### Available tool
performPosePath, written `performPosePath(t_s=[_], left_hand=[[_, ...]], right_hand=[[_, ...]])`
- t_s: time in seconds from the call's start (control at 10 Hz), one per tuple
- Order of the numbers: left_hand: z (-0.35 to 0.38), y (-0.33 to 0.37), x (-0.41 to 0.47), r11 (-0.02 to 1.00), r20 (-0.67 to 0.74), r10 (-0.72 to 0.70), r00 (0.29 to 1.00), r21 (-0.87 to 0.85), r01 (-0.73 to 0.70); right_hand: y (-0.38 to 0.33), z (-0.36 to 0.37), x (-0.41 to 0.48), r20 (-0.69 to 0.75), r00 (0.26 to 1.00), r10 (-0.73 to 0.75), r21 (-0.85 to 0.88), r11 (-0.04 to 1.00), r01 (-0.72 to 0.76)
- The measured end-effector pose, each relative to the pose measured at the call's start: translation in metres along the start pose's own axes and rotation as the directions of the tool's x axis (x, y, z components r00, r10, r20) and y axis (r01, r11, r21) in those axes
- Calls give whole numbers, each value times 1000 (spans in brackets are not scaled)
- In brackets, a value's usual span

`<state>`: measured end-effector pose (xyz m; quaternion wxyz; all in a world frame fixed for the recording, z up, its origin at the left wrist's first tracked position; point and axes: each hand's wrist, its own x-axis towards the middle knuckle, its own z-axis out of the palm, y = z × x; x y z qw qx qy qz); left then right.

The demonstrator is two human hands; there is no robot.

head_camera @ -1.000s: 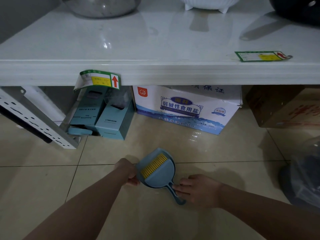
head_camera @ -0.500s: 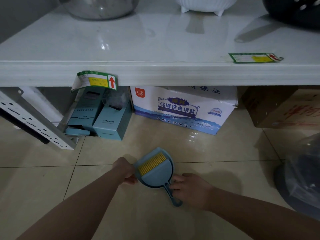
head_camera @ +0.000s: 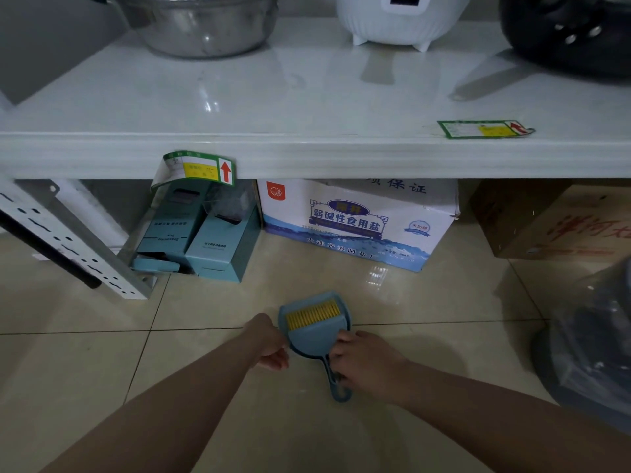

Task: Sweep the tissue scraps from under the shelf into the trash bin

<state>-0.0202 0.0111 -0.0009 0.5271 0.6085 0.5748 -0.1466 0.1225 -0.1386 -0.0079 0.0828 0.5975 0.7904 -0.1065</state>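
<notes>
My right hand (head_camera: 367, 365) closes around the handle of the blue dustpan (head_camera: 316, 332), which lies on the floor tiles (head_camera: 85, 363) between my hands with a yellow-bristled brush (head_camera: 313, 314) resting in its scoop. My left hand (head_camera: 269, 343) curls shut against the pan's left edge; whether it grips anything I cannot tell. Ahead of both hands the shelf (head_camera: 307, 158) spans the view. The bagged trash bin (head_camera: 594, 339) stands far to the right of my right hand. I see no tissue scraps.

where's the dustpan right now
In the head view the blue dustpan lies on the tiled floor at lower centre, between the left hand and right hand, in front of the white salt box.
</notes>
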Motion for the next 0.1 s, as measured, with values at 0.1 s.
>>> performPosePath(t_s=[0.1], left_hand=[[0,3,-3,999,-22,-2,1000,49,3]], right_hand=[[5,-10,-2,70,991,111,145,982,-120]])
